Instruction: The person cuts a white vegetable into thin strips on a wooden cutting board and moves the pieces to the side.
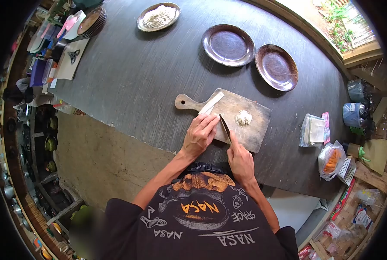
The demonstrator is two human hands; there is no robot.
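A wooden cutting board (pixel 256 108) with a round-holed handle lies at a slant on the dark table. My right hand (pixel 241 162) is wrapped round the handle of a knife (pixel 224 128), whose blade points away from me over the board. Beside the blade, my left hand (pixel 200 132) is closed, fingers bent and tips down on the board; what they press is hidden under them. Just beyond its knuckles lies a flat white strip (pixel 211 103), angled across the board's handle end. Right of the knife sits a small heap of fine white shreds (pixel 243 118).
Two brown plates (pixel 228 45) (pixel 276 67) stand beyond the board. A third plate (pixel 176 17) holds a white shredded heap (pixel 159 17). Scissors (pixel 74 56) and stacked plates (pixel 92 22) are far left. At right lie a bag of orange pieces (pixel 331 161) and a clear packet (pixel 312 130).
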